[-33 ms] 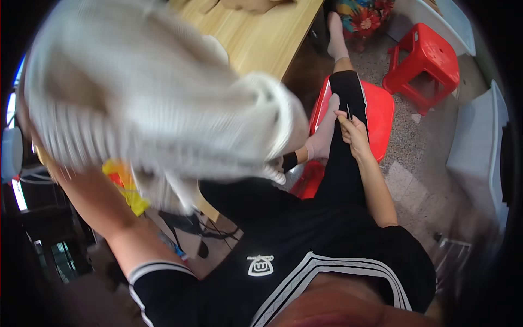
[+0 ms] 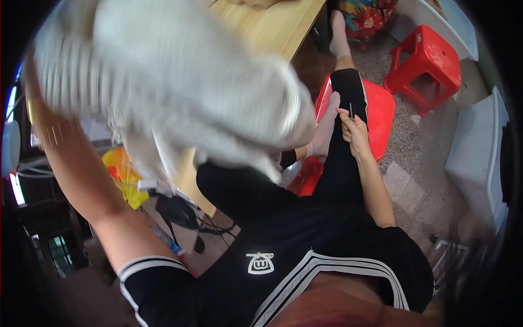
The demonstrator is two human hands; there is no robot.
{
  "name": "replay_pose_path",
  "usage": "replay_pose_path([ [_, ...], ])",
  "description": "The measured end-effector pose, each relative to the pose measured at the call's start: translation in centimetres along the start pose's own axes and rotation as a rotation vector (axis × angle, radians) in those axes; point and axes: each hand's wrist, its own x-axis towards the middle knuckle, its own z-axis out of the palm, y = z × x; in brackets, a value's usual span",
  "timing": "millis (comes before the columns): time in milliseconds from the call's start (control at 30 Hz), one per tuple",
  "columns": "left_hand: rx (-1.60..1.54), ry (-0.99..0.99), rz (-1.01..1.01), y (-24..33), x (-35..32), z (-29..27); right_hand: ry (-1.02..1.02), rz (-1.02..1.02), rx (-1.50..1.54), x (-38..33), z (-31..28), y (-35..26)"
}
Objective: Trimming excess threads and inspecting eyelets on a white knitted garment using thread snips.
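Note:
A pale grey ribbed knit garment (image 2: 180, 92), blurred by motion, is held up in the air at the upper left. My raised left forearm (image 2: 71, 147) runs up to it, with a gold bracelet at the wrist; the garment hides the fingers of my left hand. Over my black-trousered leg, my right hand (image 2: 355, 132) is closed around a small, slim dark tool (image 2: 351, 110). Its thin end points up past the fingers, and its exact kind is too small to tell.
The garment partly covers a wooden table (image 2: 267, 32). My foot rests on a red plastic seat (image 2: 381, 109). A red stool (image 2: 427, 65) and white bins (image 2: 474, 158) stand at the right. A yellow bag (image 2: 128, 177) and cables (image 2: 218, 231) lie at the left.
My left forearm has swung outward to the left. The garment's lower edge has risen, showing more of the yellow bag and cables. My right hand has barely moved.

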Motion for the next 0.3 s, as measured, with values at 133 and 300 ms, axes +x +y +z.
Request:
replay_pose_path([
  [133, -0.323, -0.301, -0.362, -4.9, 15.1, 5.4, -0.012, -0.054, 0.072, 0.1, 0.0, 0.9],
  [300, -0.342, -0.217, -0.433, -7.7, 16.6, 3.4, -0.009, -0.049, 0.033, -0.8, 0.1, 2.2],
])
